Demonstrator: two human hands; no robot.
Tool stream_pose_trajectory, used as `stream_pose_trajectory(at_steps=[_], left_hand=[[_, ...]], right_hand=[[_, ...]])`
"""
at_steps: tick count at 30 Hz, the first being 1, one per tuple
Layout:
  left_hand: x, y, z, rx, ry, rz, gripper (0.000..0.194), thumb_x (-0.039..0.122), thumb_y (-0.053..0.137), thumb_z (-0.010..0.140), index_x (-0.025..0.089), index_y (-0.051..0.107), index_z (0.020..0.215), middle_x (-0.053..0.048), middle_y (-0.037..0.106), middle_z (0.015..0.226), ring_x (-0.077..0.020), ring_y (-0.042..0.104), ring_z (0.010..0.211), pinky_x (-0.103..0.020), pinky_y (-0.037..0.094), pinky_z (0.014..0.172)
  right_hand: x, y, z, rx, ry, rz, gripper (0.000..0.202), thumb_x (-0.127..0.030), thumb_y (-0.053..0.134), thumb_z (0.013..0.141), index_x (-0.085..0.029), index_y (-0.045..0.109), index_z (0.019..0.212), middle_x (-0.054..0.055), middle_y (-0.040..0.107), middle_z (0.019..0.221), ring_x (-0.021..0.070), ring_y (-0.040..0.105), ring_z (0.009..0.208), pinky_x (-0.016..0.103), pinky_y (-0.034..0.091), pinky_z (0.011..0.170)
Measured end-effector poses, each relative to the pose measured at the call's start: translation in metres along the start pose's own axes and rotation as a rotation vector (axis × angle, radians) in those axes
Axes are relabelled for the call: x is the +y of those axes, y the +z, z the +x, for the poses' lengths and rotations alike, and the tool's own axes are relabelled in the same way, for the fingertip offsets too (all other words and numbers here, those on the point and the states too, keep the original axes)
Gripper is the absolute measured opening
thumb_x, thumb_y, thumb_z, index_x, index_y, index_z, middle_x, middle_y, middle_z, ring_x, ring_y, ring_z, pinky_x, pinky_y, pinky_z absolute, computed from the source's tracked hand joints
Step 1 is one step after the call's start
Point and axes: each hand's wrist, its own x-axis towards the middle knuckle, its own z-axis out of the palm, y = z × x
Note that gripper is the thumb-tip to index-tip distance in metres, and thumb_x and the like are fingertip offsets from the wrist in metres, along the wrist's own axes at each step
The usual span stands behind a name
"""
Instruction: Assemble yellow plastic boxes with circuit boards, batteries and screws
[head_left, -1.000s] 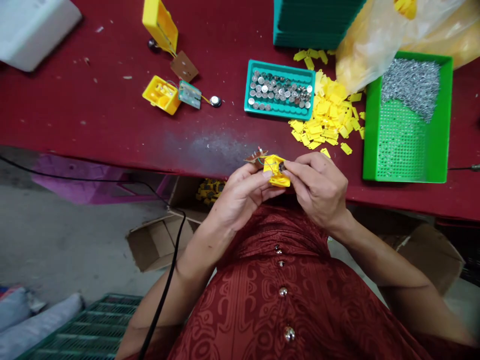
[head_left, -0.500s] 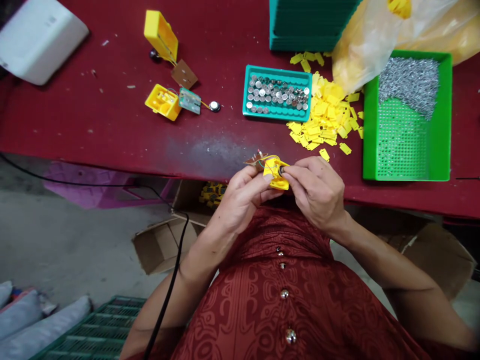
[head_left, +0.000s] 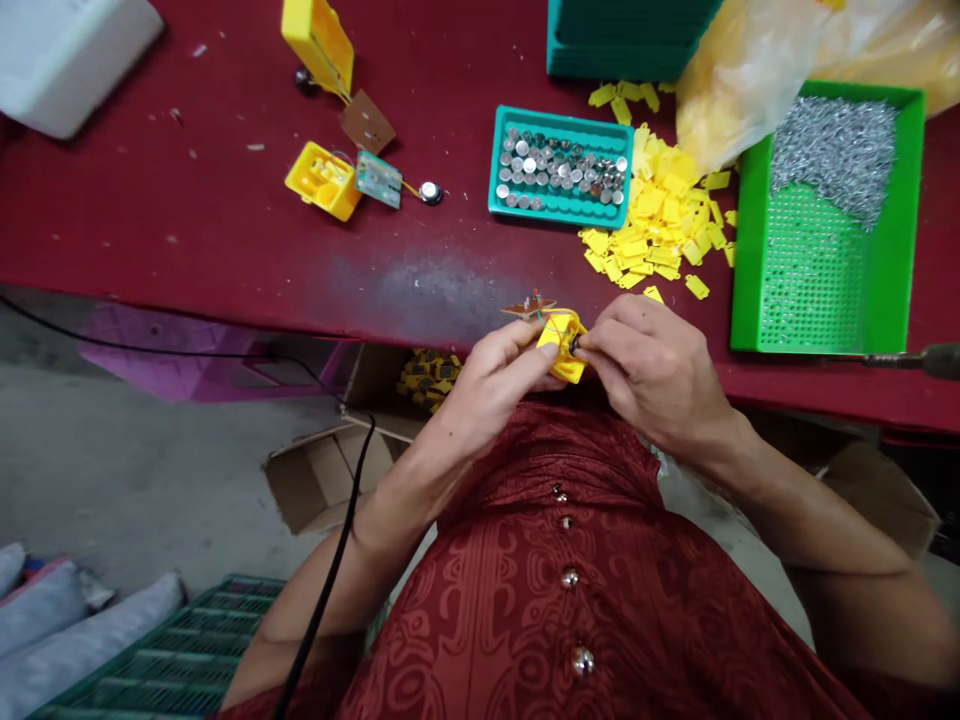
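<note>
My left hand (head_left: 499, 375) is closed on a small yellow housing (head_left: 559, 350) at the table's front edge. A brown circuit board (head_left: 527, 307) with thin wires sticks out above the fingers of that hand. My right hand (head_left: 652, 365) pinches a small dark round part (head_left: 575, 344) at the right side of the housing. Part of the round piece is hidden by the fingertips. Further back on the left lie another yellow housing (head_left: 324, 182), a green circuit board (head_left: 379, 178) and a silver round part (head_left: 430, 192) joined by wires.
A teal tray (head_left: 559, 215) of silver discs stands behind my hands, beside a pile of yellow pieces (head_left: 667, 215). On the right is a green basket (head_left: 750, 250) of metal screws or pins; a tool tip (head_left: 937, 361) shows at the edge. A black cable (head_left: 352, 520) crosses my left arm.
The view has shifted a little. Both hands and the yellow housing sit slightly further right, with the housing turned a bit. A tool tip has come into view at the right edge.
</note>
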Motion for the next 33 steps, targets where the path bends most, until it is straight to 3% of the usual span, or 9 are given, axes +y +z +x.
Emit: stream_pose_trajectory(at_steps=[5,9,12,15,24,27,29,31,33], left_hand=[[-0.003,0.003,0.005,-0.001,0.057,0.070,0.026,0.031,0.072,0.088,0.016,0.078,0.108,-0.008,0.077,0.116,-0.0183,0.070,0.100,-0.025,0.057,0.085],[-0.002,-0.003,0.015,-0.036,-0.067,-0.116,0.030,0.037,0.074,0.080,0.016,0.078,0.101,-0.008,0.077,0.105,-0.0180,0.069,0.086,-0.024,0.058,0.069],[0.003,-0.006,0.016,-0.052,-0.114,-0.178,0.036,0.045,0.076,0.081,0.016,0.079,0.102,-0.009,0.078,0.099,-0.0173,0.069,0.081,-0.022,0.055,0.061],[0.007,-0.003,0.012,-0.020,-0.058,-0.080,0.039,0.043,0.086,0.078,0.017,0.078,0.105,-0.008,0.080,0.098,-0.0131,0.069,0.073,-0.018,0.049,0.056],[-0.001,0.001,0.001,-0.078,0.002,-0.014,0.042,0.035,0.089,0.079,0.015,0.075,0.113,-0.009,0.082,0.094,-0.0157,0.077,0.067,-0.023,0.058,0.062],[-0.002,0.001,-0.003,-0.128,-0.050,-0.019,0.042,0.035,0.089,0.079,0.014,0.074,0.112,-0.009,0.082,0.094,-0.0153,0.077,0.066,-0.022,0.059,0.062],[-0.001,0.000,-0.006,-0.168,-0.065,-0.039,0.040,0.033,0.090,0.079,0.014,0.074,0.111,-0.008,0.082,0.093,-0.0150,0.077,0.068,-0.023,0.061,0.065],[0.002,-0.003,-0.007,-0.222,-0.079,-0.063,0.038,0.032,0.091,0.079,0.015,0.075,0.108,-0.007,0.082,0.092,-0.0147,0.077,0.068,-0.022,0.062,0.065],[0.004,-0.007,-0.009,-0.294,-0.101,-0.086,0.036,0.034,0.091,0.079,0.016,0.075,0.106,-0.007,0.082,0.091,-0.0150,0.077,0.067,-0.022,0.061,0.061]], right_hand=[[-0.008,-0.001,-0.001,0.027,0.022,-0.163,0.024,-0.015,0.055,0.099,-0.016,0.063,0.077,0.007,0.060,0.076,0.0170,0.049,0.071,0.034,0.035,0.061],[-0.006,-0.010,-0.004,-0.015,0.090,0.080,0.016,-0.020,0.060,0.100,-0.017,0.073,0.090,0.005,0.071,0.086,0.0154,0.062,0.078,0.031,0.049,0.069],[-0.002,-0.019,-0.007,0.109,0.213,0.258,0.010,-0.021,0.067,0.098,-0.021,0.078,0.100,0.003,0.076,0.093,0.0143,0.069,0.082,0.030,0.055,0.073],[0.001,-0.023,-0.011,0.254,0.307,0.265,0.010,-0.020,0.068,0.096,-0.021,0.078,0.098,0.004,0.077,0.093,0.0146,0.071,0.084,0.030,0.056,0.073],[0.004,-0.013,-0.017,0.356,0.377,0.295,0.010,-0.020,0.069,0.095,-0.019,0.078,0.095,0.004,0.077,0.093,0.0142,0.072,0.088,0.028,0.054,0.075],[0.008,-0.004,-0.014,0.323,0.388,0.385,0.009,-0.020,0.069,0.095,-0.018,0.078,0.096,0.004,0.077,0.092,0.0138,0.072,0.086,0.028,0.055,0.077],[0.015,0.003,-0.012,0.239,0.441,0.514,0.014,-0.026,0.067,0.098,-0.017,0.077,0.097,0.003,0.075,0.086,0.0120,0.069,0.074,0.026,0.054,0.068],[0.024,0.007,-0.009,0.058,0.501,0.712,0.024,-0.036,0.063,0.102,-0.016,0.076,0.104,0.003,0.075,0.084,0.0096,0.065,0.063,0.023,0.051,0.058],[0.032,0.009,-0.005,-0.139,0.486,0.910,0.033,-0.043,0.066,0.100,-0.016,0.072,0.118,0.005,0.077,0.094,0.0095,0.068,0.069,0.021,0.054,0.060]])
